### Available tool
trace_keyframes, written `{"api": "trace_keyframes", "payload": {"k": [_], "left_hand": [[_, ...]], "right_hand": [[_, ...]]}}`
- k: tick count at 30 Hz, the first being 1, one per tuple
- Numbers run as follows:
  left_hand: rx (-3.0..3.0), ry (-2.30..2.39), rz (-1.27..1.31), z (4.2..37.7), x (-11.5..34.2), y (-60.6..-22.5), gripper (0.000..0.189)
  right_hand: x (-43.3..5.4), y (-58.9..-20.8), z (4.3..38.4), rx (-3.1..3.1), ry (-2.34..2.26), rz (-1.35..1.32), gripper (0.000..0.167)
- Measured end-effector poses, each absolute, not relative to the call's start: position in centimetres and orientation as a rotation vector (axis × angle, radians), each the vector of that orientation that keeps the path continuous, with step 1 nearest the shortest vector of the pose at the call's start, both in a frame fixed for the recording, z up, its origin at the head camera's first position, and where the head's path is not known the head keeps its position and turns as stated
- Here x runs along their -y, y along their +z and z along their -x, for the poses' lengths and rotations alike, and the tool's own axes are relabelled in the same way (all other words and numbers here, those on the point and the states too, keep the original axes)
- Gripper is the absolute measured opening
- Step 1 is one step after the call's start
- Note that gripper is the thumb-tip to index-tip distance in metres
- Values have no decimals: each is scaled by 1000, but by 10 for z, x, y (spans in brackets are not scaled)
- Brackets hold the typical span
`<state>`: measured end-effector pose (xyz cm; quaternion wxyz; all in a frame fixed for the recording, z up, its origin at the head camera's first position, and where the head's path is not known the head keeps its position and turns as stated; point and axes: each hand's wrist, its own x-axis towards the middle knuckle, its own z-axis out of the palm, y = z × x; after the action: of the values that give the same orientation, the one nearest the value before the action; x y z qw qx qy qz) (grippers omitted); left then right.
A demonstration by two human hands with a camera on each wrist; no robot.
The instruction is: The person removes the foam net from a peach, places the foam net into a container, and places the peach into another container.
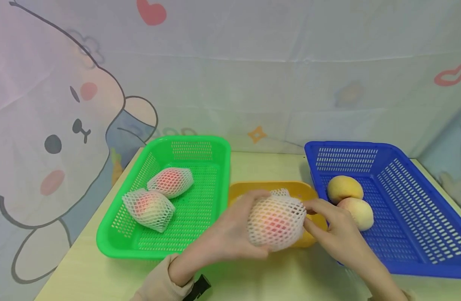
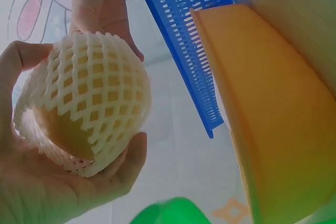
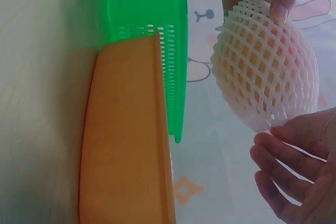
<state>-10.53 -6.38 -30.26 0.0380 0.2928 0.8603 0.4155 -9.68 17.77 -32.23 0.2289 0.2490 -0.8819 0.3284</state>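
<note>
A peach [image 1: 268, 228] in a white foam net [image 2: 113, 80] is held up over the front of the yellow basket [image 1: 309, 191]. My left hand [image 1: 232, 232] grips it from the left, thumb and fingers curled round its sides. At the right end, my right hand [image 1: 337, 230] pinches the edge of the net between thumb and forefinger, its other fingers [image 3: 286, 179] loosely bent. In the left wrist view, part of the peach's bare skin shows through the net's opening. More white netting [image 1: 280, 192] shows in the yellow basket behind the peach; my hands hide most of the basket's contents.
On the left, a green basket [image 1: 224, 167] holds two netted peaches [image 1: 170, 182]. The blue basket [image 1: 434, 179] on the right contains two bare peaches [image 1: 344, 189]. Behind the table hangs a printed curtain [image 1: 253, 83].
</note>
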Motion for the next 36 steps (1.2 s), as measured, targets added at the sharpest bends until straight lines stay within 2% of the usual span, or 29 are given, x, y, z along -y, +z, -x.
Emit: {"api": "trace_keyframes", "payload": {"k": [9,21,36], "left_hand": [[-2569,1331,-921,108,66,-302,98],[-2581,1295,-889,108,67,-302,96],[-2513,1346,-924,108,65,-305,98]], "right_hand": [[-178,-324,97,2374,936,-827,49],[-177,-323,95,2336,1085,-953,60],[-174,-329,95,2403,1116,-1042,78]]}}
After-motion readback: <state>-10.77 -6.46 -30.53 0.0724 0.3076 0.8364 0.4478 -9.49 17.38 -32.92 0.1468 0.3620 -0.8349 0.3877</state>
